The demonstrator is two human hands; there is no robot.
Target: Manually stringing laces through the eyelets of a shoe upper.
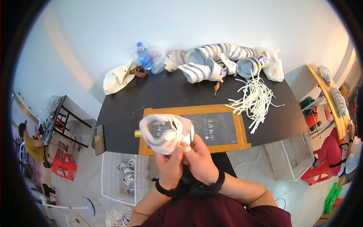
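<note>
Both hands, left hand (169,166) and right hand (199,160), are closed around a white shoe (166,132), soft padded upper, held just above the black surface (124,109) at its 6 o'clock edge. Under it: dark rectangular mat (221,128) with an orange tape border. At 12 o'clock: a row of stacked white shoes (219,60), a clear plastic bottle (144,56) with a blue label. At 2 o'clock: loose flat white laces (255,100).

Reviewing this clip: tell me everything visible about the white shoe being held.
The white shoe is a pale sneaker-like upper, seemingly of soft fabric or synthetic, its open collar tilted toward the camera. Both hands grip its lower end, the left hand beneath and the right hand beside it. It is raised above the orange-bordered mat at the black table's near edge.
</note>
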